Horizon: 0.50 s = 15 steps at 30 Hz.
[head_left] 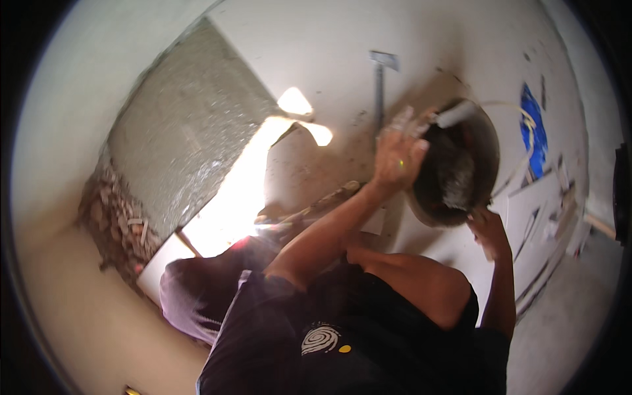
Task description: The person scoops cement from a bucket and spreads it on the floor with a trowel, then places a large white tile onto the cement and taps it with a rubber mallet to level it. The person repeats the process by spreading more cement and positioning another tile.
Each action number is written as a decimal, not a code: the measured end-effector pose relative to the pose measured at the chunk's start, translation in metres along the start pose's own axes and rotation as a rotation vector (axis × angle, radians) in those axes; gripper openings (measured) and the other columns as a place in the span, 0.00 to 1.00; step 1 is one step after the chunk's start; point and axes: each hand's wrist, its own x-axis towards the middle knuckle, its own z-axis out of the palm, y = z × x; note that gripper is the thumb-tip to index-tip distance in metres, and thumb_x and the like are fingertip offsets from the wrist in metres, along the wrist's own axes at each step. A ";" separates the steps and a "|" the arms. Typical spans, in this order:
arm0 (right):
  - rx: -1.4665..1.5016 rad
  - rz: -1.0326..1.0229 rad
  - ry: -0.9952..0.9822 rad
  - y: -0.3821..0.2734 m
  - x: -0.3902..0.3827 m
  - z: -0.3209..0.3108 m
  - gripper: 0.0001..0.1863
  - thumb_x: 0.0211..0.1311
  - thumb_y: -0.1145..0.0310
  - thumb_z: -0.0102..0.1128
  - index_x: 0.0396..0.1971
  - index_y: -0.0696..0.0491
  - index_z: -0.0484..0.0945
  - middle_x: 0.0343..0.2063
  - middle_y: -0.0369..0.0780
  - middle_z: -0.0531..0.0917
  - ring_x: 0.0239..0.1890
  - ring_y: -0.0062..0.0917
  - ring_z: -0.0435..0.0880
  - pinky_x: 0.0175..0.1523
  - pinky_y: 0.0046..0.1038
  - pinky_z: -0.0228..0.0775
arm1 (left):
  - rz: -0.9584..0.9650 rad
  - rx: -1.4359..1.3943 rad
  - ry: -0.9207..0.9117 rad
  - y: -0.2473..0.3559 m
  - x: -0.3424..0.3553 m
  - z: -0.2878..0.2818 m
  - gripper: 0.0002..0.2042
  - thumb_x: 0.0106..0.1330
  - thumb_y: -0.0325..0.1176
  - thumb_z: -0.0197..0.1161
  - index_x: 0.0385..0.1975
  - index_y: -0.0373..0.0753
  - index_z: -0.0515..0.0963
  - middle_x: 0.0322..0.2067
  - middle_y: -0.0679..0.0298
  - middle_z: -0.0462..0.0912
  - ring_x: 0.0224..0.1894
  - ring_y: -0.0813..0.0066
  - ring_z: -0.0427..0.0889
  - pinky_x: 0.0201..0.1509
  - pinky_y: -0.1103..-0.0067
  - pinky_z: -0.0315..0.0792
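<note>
A dark round bucket [479, 141] stands tilted in front of me, its mouth facing me. A blurred grey patch, mortar or a blade, shows inside it; I cannot tell which. My left hand [398, 157] lies against the bucket's left rim, fingers stretched out and slightly smeared by motion. At the lower right rim my right hand [488, 232] is closed round what looks like a pale tool handle, whose far end I cannot make out. Beyond my left hand, a T-shaped tool [380, 89] with a flat grey head lies on the pale floor.
Wet grey mortar [191, 118] covers the floor at far left, bordering large pale tiles [296, 39]. Broken rubble [115, 207] lines the left wall. A blue bag or sheet [534, 131] and a pale cable [530, 122] lie right of the bucket. Strong sunlight whites out the middle.
</note>
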 end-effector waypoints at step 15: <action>-0.843 -0.750 -0.172 -0.261 -0.009 0.013 0.16 0.49 0.67 0.63 0.36 0.60 0.76 0.24 0.52 0.79 0.27 0.44 0.80 0.35 0.37 0.70 | -0.824 -0.110 -0.188 -0.041 -0.074 -0.010 0.24 0.74 0.49 0.42 0.56 0.35 0.69 0.54 0.48 0.73 0.56 0.49 0.73 0.57 0.59 0.67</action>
